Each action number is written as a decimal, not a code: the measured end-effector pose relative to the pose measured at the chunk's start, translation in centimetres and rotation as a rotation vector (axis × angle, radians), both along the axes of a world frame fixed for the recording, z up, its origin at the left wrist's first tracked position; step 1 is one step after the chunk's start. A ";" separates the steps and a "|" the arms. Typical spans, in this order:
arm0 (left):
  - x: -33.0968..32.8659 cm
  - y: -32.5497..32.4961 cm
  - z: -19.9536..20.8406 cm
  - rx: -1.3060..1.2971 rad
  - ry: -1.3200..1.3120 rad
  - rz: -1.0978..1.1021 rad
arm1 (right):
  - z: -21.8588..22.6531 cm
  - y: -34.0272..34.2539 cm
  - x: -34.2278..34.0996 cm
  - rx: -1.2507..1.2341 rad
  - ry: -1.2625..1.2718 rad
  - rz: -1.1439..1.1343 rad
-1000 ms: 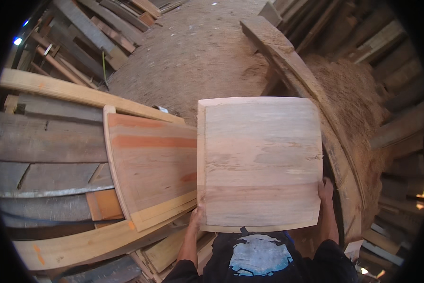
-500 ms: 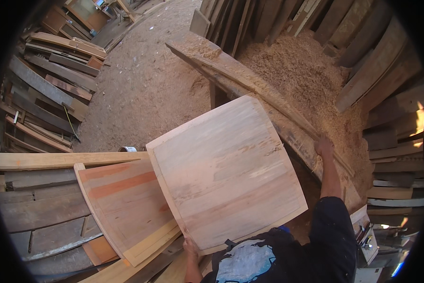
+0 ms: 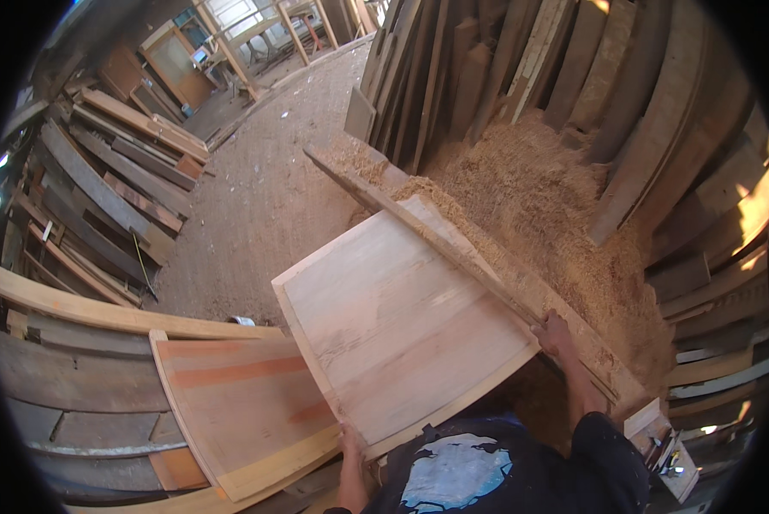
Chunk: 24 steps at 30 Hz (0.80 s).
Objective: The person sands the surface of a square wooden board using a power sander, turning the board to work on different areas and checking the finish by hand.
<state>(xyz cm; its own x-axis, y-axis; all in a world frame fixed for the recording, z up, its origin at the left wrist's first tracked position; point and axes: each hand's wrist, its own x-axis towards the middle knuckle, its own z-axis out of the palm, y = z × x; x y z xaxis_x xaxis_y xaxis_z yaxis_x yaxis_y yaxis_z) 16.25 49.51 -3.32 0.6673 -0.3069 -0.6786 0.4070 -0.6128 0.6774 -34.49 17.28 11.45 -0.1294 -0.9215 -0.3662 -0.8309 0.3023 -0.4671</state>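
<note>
A broad, pale wooden panel (image 3: 402, 317) with a framed edge lies tilted in front of me. My left hand (image 3: 351, 439) grips its near left edge, the fingers partly hidden by the panel. My right hand (image 3: 556, 334) is closed around a long narrow wooden strip (image 3: 453, 250), close to the panel's right corner. That strip runs slantwise along the plank bench (image 3: 603, 360) and covers the panel's far right edge. Shavings lie on the bench. Under the panel's left side rests a second, reddish wooden panel (image 3: 247, 385) with orange streaks.
A heap of wood shavings (image 3: 530, 197) lies beyond the bench. Upright boards (image 3: 564, 68) lean behind it, and more timber (image 3: 136, 163) is stacked at the left. A long light board (image 3: 128, 317) lies by the reddish panel. A small white container (image 3: 242, 321) stands near it.
The strip now overlaps the panel's far right edge, which lay in front of it before. My right hand has come nearer with the strip. My left hand keeps its hold; the view has tilted up.
</note>
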 end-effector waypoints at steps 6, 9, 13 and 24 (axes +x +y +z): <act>-4.8 -18.6 -1.6 -0.198 0.348 0.053 | -1.2 1.3 -1.2 -0.070 0.007 -0.051; -9.9 -23.2 -4.3 -0.134 0.351 -0.132 | -3.7 1.3 -1.0 -0.250 0.067 0.002; -16.2 -25.1 -5.5 -0.085 0.414 -0.050 | -5.3 -0.1 -0.9 -0.143 0.011 0.015; -5.2 -36.9 1.8 -0.045 0.013 -0.112 | -0.7 -1.5 3.2 0.134 0.093 -0.069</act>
